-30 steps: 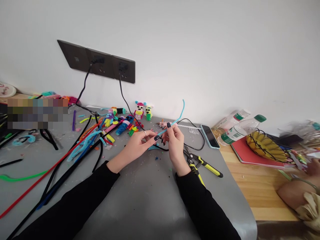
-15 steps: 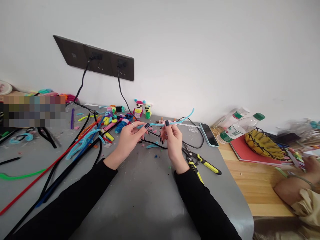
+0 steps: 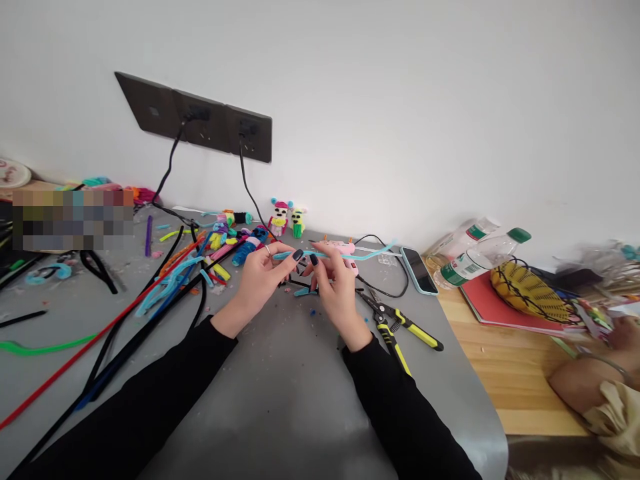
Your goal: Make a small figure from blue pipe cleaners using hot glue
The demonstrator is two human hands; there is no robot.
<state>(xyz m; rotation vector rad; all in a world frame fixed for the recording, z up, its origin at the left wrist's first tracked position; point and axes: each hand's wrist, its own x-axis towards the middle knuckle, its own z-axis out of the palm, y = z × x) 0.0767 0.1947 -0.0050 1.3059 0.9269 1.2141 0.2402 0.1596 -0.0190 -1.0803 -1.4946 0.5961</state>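
A light blue pipe cleaner stretches roughly level above the grey table, its free end rising to the right. My left hand pinches its left part between thumb and fingers. Close beside it, my right hand has thumb and fingers around the same pipe cleaner, the index finger fairly straight. The fingertips partly hide the stretch between the hands. Behind my right hand lies a pink glue gun, partly covered. Wire cutters with yellow-and-black handles rest right of my right wrist. Two small pipe-cleaner figures stand against the wall.
Loose pipe cleaners in several colours spread across the left side. A phone lies near the right edge of the grey table. Plastic bottles, a red folder and another person's arm are farther right.
My right hand has shifted left along the pipe cleaner, closer to my left hand, and its index finger has straightened. More of the glue gun shows. The view has shifted slightly.
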